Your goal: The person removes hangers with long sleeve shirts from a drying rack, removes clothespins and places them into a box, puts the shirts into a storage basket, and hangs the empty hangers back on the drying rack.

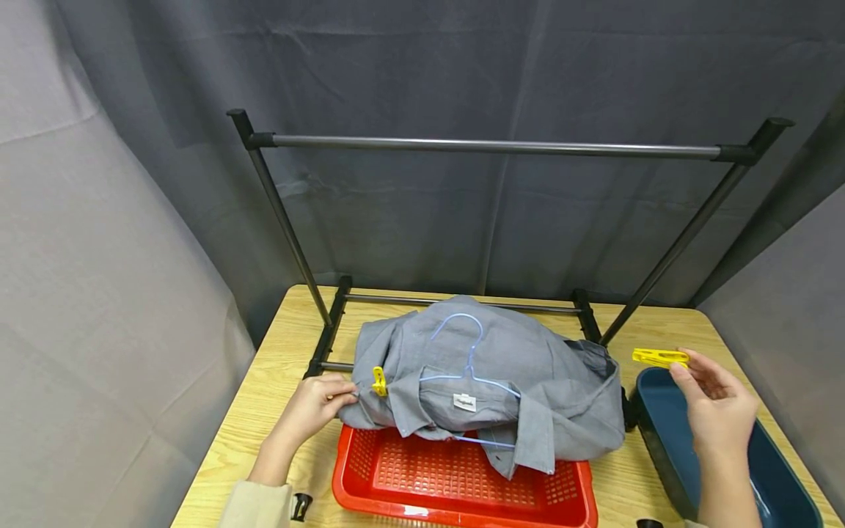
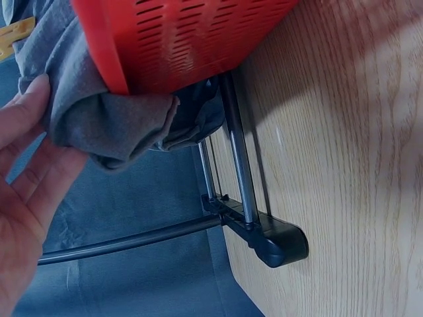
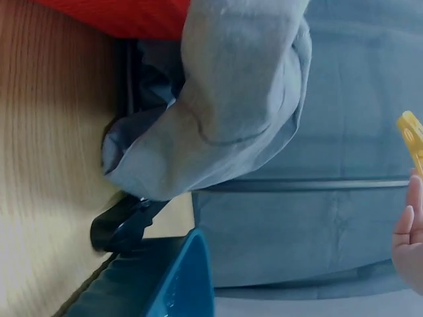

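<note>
Left grip (image 1: pixel 317 405) pinches grey shirt (image 1: pixel 535 356); right grip (image 1: pixel 721 403), yellow clothespin (image 1: pixel 659 357).

Item one, my left hand (image 1: pixel 322 403): lower frame, left of centre in my head feed, fingers pointing right, thumb and fingertips drawn together in a pinch. On the left wrist feed it fills the left edge, palm in view, fingers slanting to the upper right.
Item two, my left forearm (image 1: pixel 276 456): bare near the wrist, rising diagonally from the bottom edge.
Item three, my right hand (image 1: pixel 725 402): lower right, raised, thumb and finger pinching at its upper left. I find it partly cropped at the right wrist feed's right edge.
Item four, my right forearm (image 1: pixel 725 480): bare, near vertical.
</note>
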Demonstrator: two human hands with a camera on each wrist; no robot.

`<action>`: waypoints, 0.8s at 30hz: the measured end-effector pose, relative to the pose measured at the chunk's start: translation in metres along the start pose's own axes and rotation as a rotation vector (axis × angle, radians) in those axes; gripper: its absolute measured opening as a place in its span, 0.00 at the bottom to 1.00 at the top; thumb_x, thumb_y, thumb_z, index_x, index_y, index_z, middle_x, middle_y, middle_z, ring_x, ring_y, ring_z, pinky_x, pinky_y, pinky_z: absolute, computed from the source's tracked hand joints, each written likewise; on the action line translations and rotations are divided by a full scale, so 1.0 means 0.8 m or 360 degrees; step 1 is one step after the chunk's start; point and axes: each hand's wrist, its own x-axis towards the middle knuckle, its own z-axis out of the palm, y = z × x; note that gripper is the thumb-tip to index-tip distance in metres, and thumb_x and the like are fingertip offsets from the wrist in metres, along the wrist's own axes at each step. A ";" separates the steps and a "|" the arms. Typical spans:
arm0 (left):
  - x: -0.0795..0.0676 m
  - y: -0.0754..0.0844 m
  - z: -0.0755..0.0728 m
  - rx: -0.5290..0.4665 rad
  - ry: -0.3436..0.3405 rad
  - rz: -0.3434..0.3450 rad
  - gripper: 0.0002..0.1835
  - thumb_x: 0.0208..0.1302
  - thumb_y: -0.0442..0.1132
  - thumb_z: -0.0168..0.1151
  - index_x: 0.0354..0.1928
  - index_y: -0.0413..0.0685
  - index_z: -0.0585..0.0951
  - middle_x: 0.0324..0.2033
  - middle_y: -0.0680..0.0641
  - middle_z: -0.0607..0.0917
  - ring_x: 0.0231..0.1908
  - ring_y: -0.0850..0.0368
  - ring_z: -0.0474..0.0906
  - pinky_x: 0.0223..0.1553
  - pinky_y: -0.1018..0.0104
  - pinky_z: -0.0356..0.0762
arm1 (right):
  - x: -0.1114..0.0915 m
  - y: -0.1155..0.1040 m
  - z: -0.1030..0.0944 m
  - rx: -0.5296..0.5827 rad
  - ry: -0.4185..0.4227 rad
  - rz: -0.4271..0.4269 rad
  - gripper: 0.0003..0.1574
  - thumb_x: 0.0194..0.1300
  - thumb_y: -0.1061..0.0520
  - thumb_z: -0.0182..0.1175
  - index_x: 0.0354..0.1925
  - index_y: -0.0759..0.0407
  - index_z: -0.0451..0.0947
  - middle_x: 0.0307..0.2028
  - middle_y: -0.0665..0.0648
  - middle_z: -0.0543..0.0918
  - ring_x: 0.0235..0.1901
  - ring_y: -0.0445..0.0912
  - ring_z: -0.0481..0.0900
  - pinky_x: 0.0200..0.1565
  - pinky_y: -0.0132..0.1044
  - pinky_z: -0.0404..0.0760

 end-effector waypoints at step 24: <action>0.000 0.001 0.000 -0.0001 -0.0006 -0.0013 0.08 0.42 0.28 0.71 0.28 0.42 0.85 0.25 0.52 0.83 0.24 0.67 0.74 0.25 0.82 0.69 | 0.032 0.067 -0.052 -0.0273 0.0753 0.0242 0.24 0.61 0.55 0.58 0.57 0.49 0.71 0.40 0.37 0.68 0.32 0.25 0.67 0.45 0.22 0.68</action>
